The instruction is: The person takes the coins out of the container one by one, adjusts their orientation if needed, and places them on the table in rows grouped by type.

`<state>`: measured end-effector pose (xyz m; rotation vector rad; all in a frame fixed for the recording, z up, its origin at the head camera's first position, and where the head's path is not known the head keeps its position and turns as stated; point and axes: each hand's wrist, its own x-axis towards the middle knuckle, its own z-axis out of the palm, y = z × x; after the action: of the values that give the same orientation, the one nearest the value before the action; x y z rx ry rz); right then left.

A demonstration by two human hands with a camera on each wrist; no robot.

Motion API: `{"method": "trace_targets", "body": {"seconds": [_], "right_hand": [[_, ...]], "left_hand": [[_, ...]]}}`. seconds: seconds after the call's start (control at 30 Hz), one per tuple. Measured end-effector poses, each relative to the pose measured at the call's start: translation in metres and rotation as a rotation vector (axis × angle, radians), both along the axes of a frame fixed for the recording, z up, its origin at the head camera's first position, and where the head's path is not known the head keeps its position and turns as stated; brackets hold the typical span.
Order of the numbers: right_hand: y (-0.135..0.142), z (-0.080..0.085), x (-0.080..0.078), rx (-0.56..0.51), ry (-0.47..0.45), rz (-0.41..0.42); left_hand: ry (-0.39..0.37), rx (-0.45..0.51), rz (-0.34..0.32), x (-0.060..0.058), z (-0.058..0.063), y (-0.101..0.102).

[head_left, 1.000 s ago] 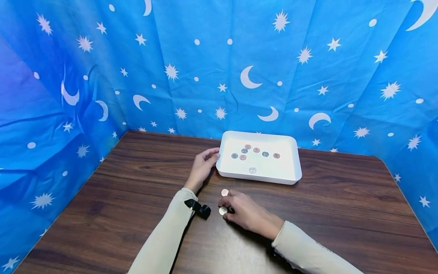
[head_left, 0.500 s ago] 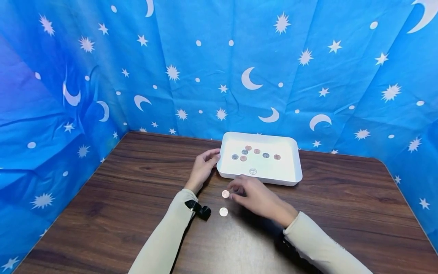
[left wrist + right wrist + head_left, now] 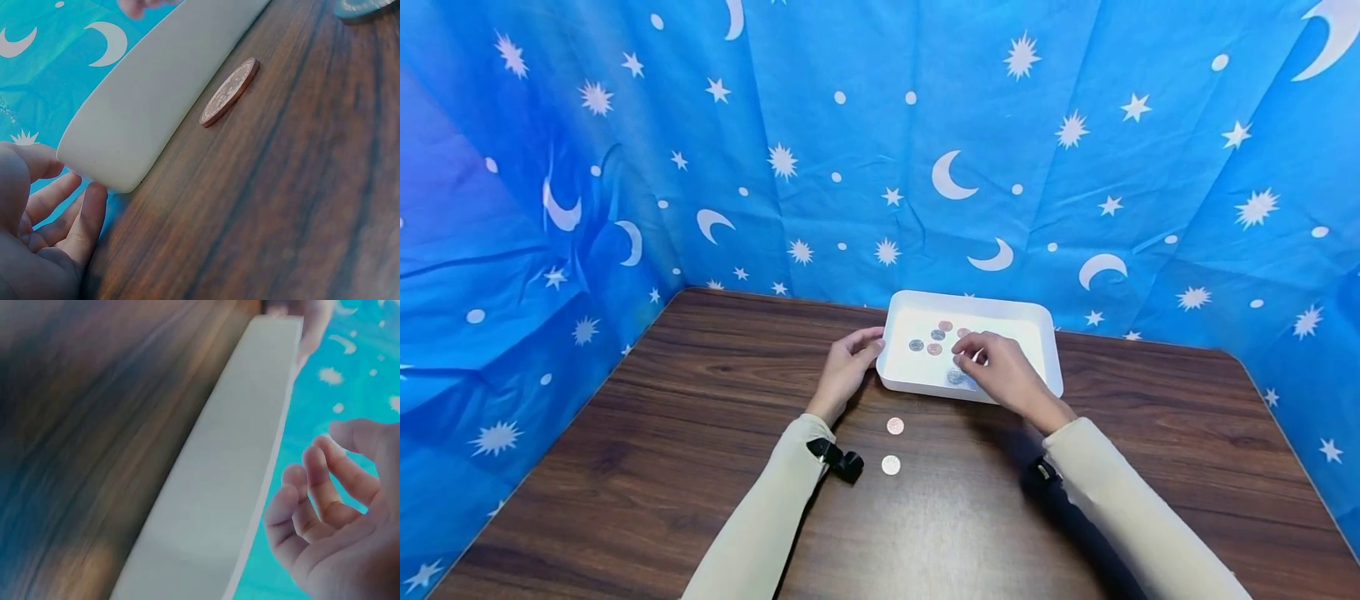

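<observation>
The white tray (image 3: 895, 379) stands at the back of the wooden table, holding several copper and silver coins. My left hand (image 3: 844, 371) rests against its left side; in the left wrist view its fingers (image 3: 94, 212) touch the outer corner. Over the tray's front part is my right hand (image 3: 1000, 371), thumb close to the index finger and the other fingers curled. I cannot tell if a coin is between them. It covers part of the tray, with a silver coin (image 3: 955, 377) just below the fingertips. A copper coin (image 3: 895, 426) and a silver coin (image 3: 891, 465) lie before the tray.
A blue cloth (image 3: 850, 167) with white moons and stars hangs behind and beside the dark wooden table (image 3: 700, 400). Each sleeve carries a black strap; the left one's wrist camera (image 3: 842, 462) sits near the silver coin on the table.
My right hand has moved from beside the two table coins, up and to the right, over the tray. The two coins stay where they were, and my left hand keeps its place.
</observation>
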<state>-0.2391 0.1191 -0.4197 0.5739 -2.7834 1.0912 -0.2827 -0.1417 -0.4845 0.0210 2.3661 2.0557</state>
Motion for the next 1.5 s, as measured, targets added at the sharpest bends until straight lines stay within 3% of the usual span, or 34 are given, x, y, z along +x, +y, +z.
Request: {"method": "trace_targets", "body": {"seconds": [0.2, 0.3, 0.53, 0.77, 1.13, 1.3, 1.5], "right_hand": [[0.017, -0.011, -0.022, 0.029, -0.073, -0.158], [0.023, -0.015, -0.030, 0.087, -0.135, -0.193], [0.029, -0.019, -0.039, 0.182, -0.149, -0.146], [0.026, -0.023, -0.045, 0.200, -0.142, -0.119], [0.011, -0.022, -0.033, 0.200, -0.167, -0.064], [0.006, -0.021, -0.027, 0.180, -0.137, -0.027], [0.006, -0.022, -0.023, 0.145, -0.127, -0.085]], "left_hand": [[0.000, -0.005, -0.004, -0.001, 0.000, 0.003], [0.004, -0.002, -0.015, -0.002, 0.002, 0.006], [0.011, 0.018, -0.022, -0.004, 0.006, 0.009], [0.013, 0.002, -0.002, -0.003, 0.003, 0.007], [0.008, -0.007, 0.009, 0.000, 0.003, 0.002], [-0.009, -0.008, 0.023, 0.000, 0.001, 0.001], [-0.002, -0.013, 0.012, 0.001, 0.002, 0.001]]}}
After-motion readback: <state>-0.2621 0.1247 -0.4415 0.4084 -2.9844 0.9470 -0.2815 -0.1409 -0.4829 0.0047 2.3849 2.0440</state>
